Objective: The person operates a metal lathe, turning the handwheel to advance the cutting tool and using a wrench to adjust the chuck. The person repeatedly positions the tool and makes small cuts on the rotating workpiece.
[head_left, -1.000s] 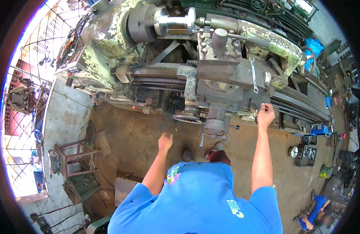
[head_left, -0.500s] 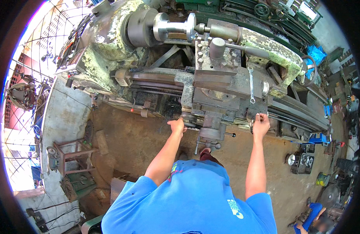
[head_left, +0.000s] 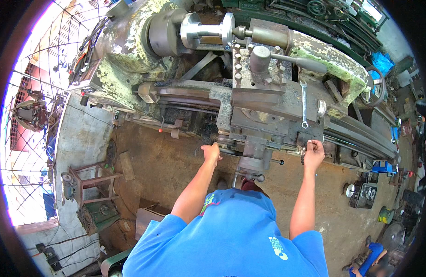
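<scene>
I stand at a large metal lathe (head_left: 252, 99). My left hand (head_left: 211, 153) is closed at the rim of a handwheel (head_left: 227, 142) on the front of the carriage, thumb sticking out to the left. Its fingertips are partly hidden. To the right, my right hand (head_left: 314, 154) is closed in a pinch at the carriage's right front edge; what lies between the fingers cannot be made out. A combination wrench (head_left: 304, 105) lies on the carriage above that hand. A shiny flanged metal workpiece (head_left: 207, 30) sits between the chuck (head_left: 166, 33) and the tailstock centre (head_left: 241, 32).
A cross-slide crank (head_left: 250, 176) juts toward my body between my arms. The tool post (head_left: 259, 62) carries a long handle (head_left: 298, 61) pointing right. A wooden stand (head_left: 96, 184) is on the left; a crate of parts (head_left: 362, 195) is on the right. Another person (head_left: 371, 258) is at lower right.
The whole view has shifted slightly, so the lathe appears a little farther right and lower. Both hands stay at the same places on the carriage.
</scene>
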The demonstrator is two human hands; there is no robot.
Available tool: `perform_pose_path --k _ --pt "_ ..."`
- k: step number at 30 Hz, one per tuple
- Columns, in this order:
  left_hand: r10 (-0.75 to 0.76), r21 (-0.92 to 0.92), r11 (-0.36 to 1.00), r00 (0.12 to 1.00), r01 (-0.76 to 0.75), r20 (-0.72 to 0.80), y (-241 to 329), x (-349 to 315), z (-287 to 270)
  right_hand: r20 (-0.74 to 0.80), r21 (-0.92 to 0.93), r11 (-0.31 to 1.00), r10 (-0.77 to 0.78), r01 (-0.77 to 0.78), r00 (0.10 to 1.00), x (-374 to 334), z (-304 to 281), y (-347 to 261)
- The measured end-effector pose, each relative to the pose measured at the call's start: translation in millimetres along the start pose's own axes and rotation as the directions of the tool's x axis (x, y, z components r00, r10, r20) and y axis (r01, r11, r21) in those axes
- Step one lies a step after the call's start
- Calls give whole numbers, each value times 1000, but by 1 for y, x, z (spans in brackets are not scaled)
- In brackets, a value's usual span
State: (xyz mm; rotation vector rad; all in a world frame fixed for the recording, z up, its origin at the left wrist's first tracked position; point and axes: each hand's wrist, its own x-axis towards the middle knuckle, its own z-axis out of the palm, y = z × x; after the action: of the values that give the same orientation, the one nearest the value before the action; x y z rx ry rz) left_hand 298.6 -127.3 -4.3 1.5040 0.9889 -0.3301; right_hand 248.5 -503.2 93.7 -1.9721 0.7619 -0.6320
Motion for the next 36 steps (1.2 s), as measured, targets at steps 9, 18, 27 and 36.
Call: perform_pose_path --k 9,18,27,36 --pt "22 59 998 998 -18 -64 2 -1 2 2 3 1000 10 -10 1000 2 2 6" --pt "16 48 999 999 -15 -28 -3 7 0 -12 19 998 58 -58 998 -1 1 -3" --pt "13 40 999 999 -15 41 -3 10 -5 -15 68 997 47 -46 999 -1 2 1" --pt "1 26 1000 999 -2 41 -4 15 -7 -22 499 850 205 -167 979 5 -2 23"
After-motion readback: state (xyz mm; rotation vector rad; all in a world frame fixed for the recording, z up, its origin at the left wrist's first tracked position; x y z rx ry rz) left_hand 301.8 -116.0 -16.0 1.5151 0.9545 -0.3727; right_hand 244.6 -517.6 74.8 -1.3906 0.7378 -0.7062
